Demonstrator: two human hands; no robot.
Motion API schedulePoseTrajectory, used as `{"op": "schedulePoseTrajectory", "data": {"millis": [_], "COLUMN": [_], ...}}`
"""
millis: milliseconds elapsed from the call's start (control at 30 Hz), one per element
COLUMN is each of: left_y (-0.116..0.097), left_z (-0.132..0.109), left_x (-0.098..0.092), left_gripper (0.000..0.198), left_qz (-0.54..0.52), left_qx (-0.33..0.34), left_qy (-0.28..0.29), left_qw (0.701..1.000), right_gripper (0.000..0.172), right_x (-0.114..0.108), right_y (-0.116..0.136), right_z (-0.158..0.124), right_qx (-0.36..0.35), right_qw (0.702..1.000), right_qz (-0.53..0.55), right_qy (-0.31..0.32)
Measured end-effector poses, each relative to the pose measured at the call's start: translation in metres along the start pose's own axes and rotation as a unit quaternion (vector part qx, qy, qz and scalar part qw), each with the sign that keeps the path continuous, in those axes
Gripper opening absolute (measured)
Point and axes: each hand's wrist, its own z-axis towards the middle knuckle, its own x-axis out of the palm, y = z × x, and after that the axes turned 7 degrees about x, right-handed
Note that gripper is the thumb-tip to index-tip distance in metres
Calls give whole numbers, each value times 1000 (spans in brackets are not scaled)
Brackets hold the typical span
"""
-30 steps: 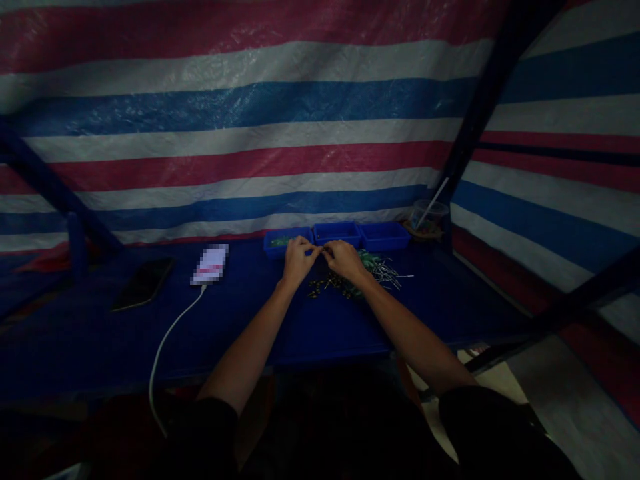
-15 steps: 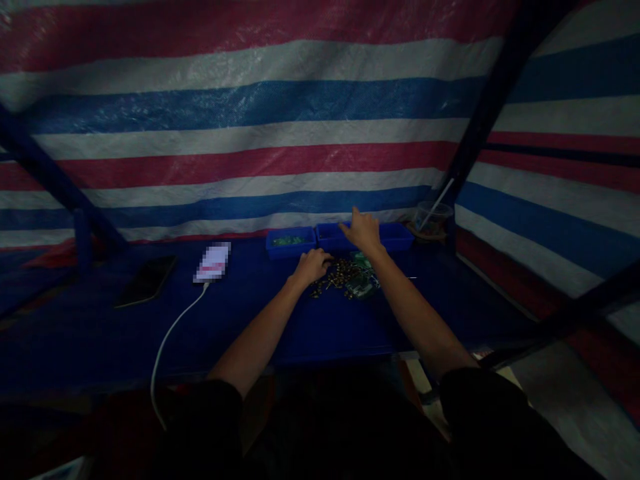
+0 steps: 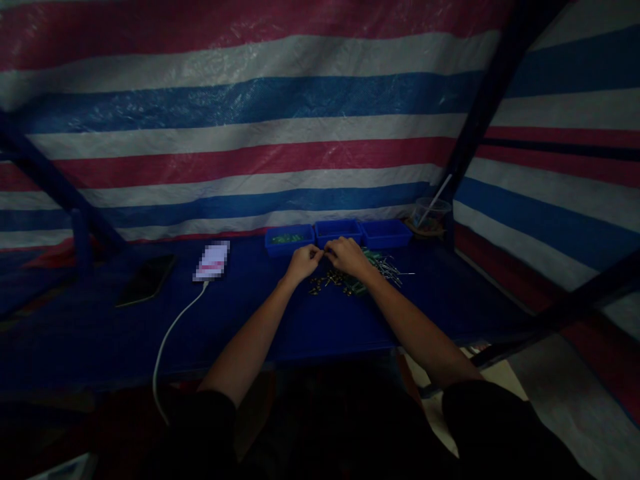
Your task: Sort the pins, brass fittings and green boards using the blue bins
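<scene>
My left hand (image 3: 305,263) and my right hand (image 3: 347,255) meet fingertip to fingertip above the blue table, just in front of the bins. Both are closed in a pinch; whatever lies between the fingers is too small to make out. Beneath them spreads a pile of small brass-coloured pieces (image 3: 320,283). Partly behind my right wrist are thin silvery rods (image 3: 391,269) and some green pieces (image 3: 371,254). A blue bin (image 3: 281,249) on the left contains green pieces. Beside it stand a middle blue bin (image 3: 337,230) and a right blue bin (image 3: 386,235).
On the table's left lie a dark phone (image 3: 147,280) and a lit, blurred-out device (image 3: 212,261) with a white cable (image 3: 170,331). A clear plastic cup (image 3: 431,212) with a straw stands at the back right. Striped sheeting (image 3: 250,157) hangs behind, between blue posts.
My right hand has come down from over the bins to meet my left. My left hand has lifted slightly off the brass-coloured pile and its fingers have closed.
</scene>
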Motion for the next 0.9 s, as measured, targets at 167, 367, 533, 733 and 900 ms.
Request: {"op": "schedulePoseTrajectory", "data": {"millis": [167,367,533,733,900], "left_y": [-3,-13,-22,-20,-7], "left_z": [2,-7,-15,-11,-3], "left_x": [-2,-5,-4,-3,-7], "left_gripper": [36,22,17,17,40], "left_qz": [-47,1,94,74,24], "left_qx": [15,82,71,29,-11], "left_qy": [5,110,146,97,41], "left_qw": [999,991,982,992,999], "right_gripper": [29,43,41,33,24], "right_x": [-9,-51,-68,-28,-13], "right_y": [-3,-4,-7,-14,-1], "right_z": [-2,2,21,0,-14], "right_qx": [33,112,204,165,45], "right_qw": [997,926,942,985,999], "right_qz": [6,92,8,9,16], "right_qy": [-73,-348,-268,-47,-8]}}
